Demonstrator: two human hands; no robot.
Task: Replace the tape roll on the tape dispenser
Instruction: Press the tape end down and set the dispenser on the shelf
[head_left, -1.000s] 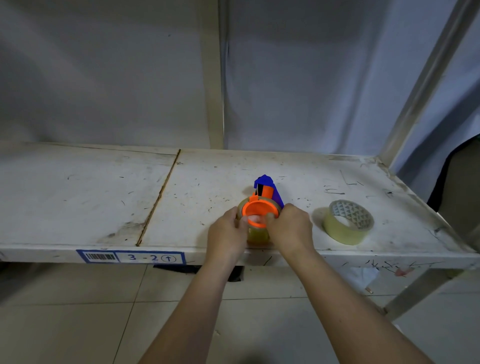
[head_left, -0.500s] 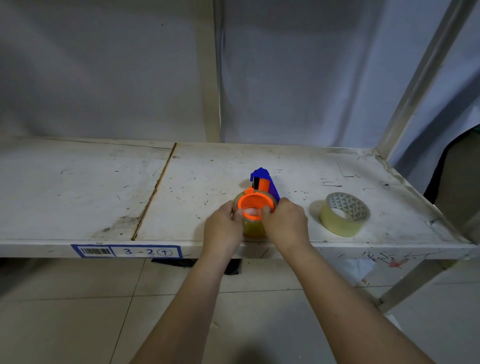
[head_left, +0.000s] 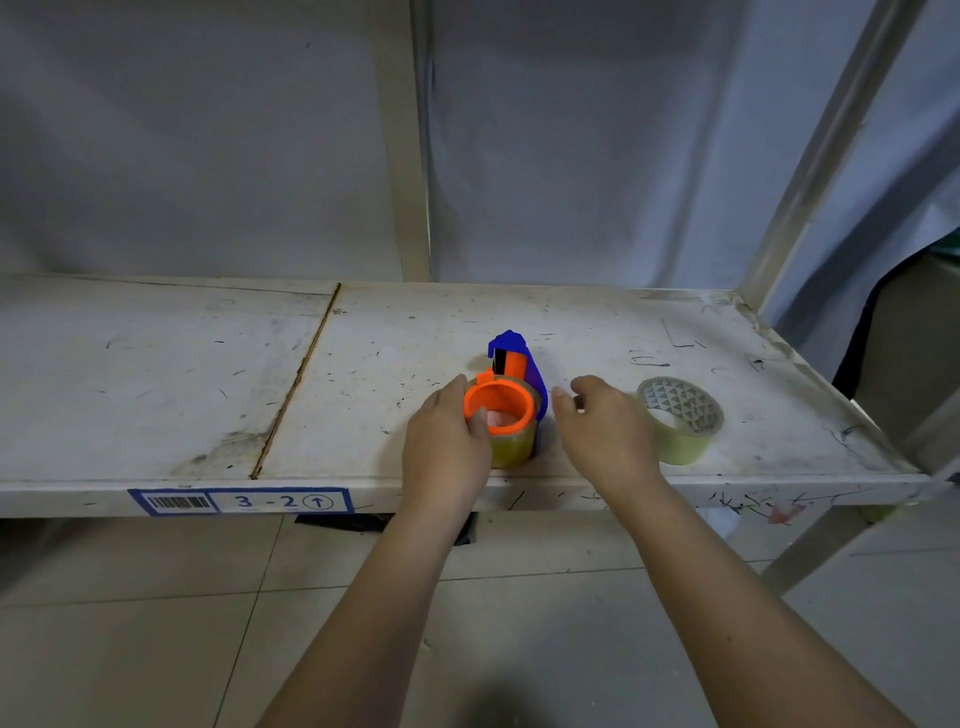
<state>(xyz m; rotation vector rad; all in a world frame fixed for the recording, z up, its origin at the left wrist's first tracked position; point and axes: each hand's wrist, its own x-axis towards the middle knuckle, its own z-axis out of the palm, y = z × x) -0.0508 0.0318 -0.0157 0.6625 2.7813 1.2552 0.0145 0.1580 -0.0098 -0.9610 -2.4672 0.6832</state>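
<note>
A blue and orange tape dispenser (head_left: 511, 358) lies on the white shelf (head_left: 363, 395) near its front edge, with a yellowish tape roll (head_left: 514, 447) around its orange hub (head_left: 498, 402). My left hand (head_left: 447, 441) grips the roll and hub from the left, thumb on the orange rim. My right hand (head_left: 608, 431) hovers just right of the dispenser, fingers apart, holding nothing. A second tape roll (head_left: 680, 418) lies flat on the shelf to the right of my right hand.
The shelf's front edge carries a blue label (head_left: 241, 501) reading 3-2. A seam (head_left: 296, 382) splits the shelf surface left of the dispenser. Upright posts stand at the back middle (head_left: 402, 140) and right (head_left: 826, 150). Tiled floor lies below.
My right hand has let go of the dispenser and moved off to the right, fingers spread. My left hand keeps its hold on the roll.
</note>
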